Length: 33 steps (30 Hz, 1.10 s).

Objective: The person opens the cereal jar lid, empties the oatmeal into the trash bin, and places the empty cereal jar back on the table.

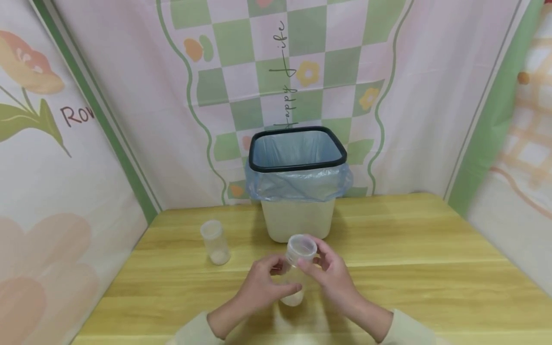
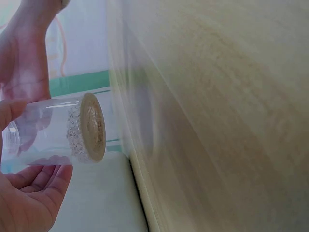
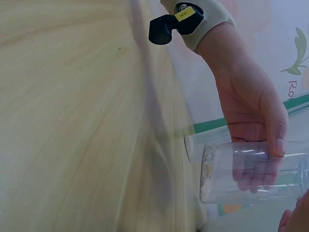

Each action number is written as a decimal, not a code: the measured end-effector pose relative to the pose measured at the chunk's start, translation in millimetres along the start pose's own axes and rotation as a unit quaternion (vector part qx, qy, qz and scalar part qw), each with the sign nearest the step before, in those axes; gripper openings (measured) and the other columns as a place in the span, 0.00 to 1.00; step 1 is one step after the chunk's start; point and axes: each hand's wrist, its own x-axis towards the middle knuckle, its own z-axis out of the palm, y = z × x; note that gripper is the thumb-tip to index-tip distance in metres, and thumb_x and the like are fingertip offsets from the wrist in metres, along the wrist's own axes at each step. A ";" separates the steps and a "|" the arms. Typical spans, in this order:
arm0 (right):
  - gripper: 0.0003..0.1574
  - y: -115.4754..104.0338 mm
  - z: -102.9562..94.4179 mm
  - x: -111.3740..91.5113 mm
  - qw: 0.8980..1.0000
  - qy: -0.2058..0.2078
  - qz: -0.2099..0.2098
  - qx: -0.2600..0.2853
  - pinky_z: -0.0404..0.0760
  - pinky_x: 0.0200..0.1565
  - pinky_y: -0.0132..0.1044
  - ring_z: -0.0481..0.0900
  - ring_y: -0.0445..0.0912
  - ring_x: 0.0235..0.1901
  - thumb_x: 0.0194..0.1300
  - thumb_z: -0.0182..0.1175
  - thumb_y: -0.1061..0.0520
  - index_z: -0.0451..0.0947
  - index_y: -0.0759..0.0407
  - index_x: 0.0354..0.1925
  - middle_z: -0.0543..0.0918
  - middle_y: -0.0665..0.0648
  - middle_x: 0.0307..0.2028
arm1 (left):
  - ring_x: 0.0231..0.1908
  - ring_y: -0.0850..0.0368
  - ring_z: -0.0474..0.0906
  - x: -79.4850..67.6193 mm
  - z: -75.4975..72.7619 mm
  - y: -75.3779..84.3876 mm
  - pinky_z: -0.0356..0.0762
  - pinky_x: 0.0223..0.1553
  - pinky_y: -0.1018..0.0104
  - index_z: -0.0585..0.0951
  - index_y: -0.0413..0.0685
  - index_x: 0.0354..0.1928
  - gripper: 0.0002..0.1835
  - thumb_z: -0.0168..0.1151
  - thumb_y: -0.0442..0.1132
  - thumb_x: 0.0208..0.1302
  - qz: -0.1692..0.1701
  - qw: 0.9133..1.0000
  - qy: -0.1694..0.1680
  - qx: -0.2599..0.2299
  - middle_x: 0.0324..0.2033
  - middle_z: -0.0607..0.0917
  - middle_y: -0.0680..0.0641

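A clear plastic jar with pale flaky bits at its bottom is held just above the table in the head view. Around its body, my left hand has the thumb on one side and the fingers on the other. My right hand grips the translucent top between thumb and fingers. In the right wrist view, the left palm shows through the jar wall. A second similar jar stands upright to the left, with pale contents low inside.
Behind the hands, a cream bin with a black rim and a blue liner stands on the wood-grain table. Printed curtains hang at the back and along both sides.
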 end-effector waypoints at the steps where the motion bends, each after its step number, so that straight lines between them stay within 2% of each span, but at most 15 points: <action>1: 0.34 -0.7 -0.9 0.5 1.000 -0.001 -0.005 0.001 0.79 0.50 0.36 0.76 0.51 0.48 0.64 0.61 0.67 0.64 0.67 0.66 0.75 0.65 0.55 | 0.43 0.49 0.80 0.1 0.0 -0.2 0.78 0.48 0.69 0.80 0.41 0.48 0.26 0.77 0.46 0.50 0.002 1.000 -0.002 -0.001 0.41 0.82 0.49; 6: 0.34 -4.7 -5.6 3.0 1.000 0.004 -0.024 0.012 0.80 0.49 0.35 0.78 0.48 0.47 0.63 0.60 0.69 0.64 0.70 0.66 0.74 0.68 0.55 | 0.43 0.50 0.79 0.7 -0.3 -0.6 0.78 0.48 0.69 0.80 0.41 0.48 0.25 0.77 0.45 0.50 0.004 1.000 -0.004 -0.003 0.41 0.82 0.48; 9: 0.33 -6.6 -8.8 4.4 0.999 0.010 -0.033 0.017 0.80 0.48 0.35 0.79 0.47 0.46 0.63 0.60 0.70 0.64 0.71 0.65 0.74 0.69 0.55 | 0.43 0.54 0.79 0.9 -0.6 -1.6 0.78 0.48 0.69 0.81 0.41 0.48 0.25 0.77 0.46 0.50 -0.001 1.000 -0.004 0.003 0.41 0.82 0.50; 12: 0.33 -8.6 -12.0 5.5 0.999 0.019 -0.038 0.011 0.81 0.47 0.34 0.80 0.46 0.45 0.62 0.61 0.71 0.65 0.71 0.65 0.75 0.70 0.54 | 0.43 0.53 0.79 0.9 -1.1 -2.8 0.78 0.49 0.68 0.80 0.41 0.49 0.26 0.76 0.47 0.50 -0.002 1.000 -0.005 0.005 0.41 0.82 0.50; 16: 0.34 -11.3 -16.0 6.8 0.999 0.029 -0.030 -0.001 0.81 0.46 0.34 0.80 0.46 0.44 0.59 0.63 0.71 0.66 0.71 0.64 0.76 0.69 0.53 | 0.45 0.49 0.79 0.7 -2.3 -3.2 0.78 0.49 0.68 0.79 0.40 0.51 0.28 0.76 0.48 0.52 0.005 1.000 -0.011 0.008 0.43 0.82 0.46; 19: 0.36 -13.4 -19.1 7.4 0.999 0.034 -0.019 -0.007 0.81 0.47 0.35 0.80 0.45 0.45 0.58 0.64 0.71 0.65 0.70 0.64 0.76 0.67 0.53 | 0.45 0.51 0.79 0.3 -2.9 -2.9 0.78 0.49 0.68 0.79 0.39 0.51 0.28 0.76 0.48 0.52 0.005 1.000 -0.012 0.011 0.44 0.82 0.43; 30: 0.39 -19.0 -31.1 9.1 0.999 0.052 -0.008 -0.013 0.79 0.49 0.31 0.78 0.46 0.48 0.57 0.65 0.71 0.64 0.69 0.65 0.75 0.67 0.56 | 0.45 0.55 0.79 -0.3 -3.0 -3.2 0.78 0.50 0.67 0.80 0.43 0.46 0.24 0.76 0.48 0.51 -0.016 1.000 -0.004 0.000 0.41 0.82 0.52; 33: 0.39 -18.7 -35.8 10.0 0.998 0.052 -0.011 -0.015 0.78 0.50 0.31 0.78 0.47 0.50 0.56 0.65 0.71 0.64 0.70 0.65 0.75 0.65 0.55 | 0.45 0.52 0.80 -0.2 -3.4 -2.9 0.78 0.50 0.66 0.80 0.43 0.46 0.24 0.76 0.47 0.51 -0.019 1.000 -0.006 -0.006 0.41 0.82 0.50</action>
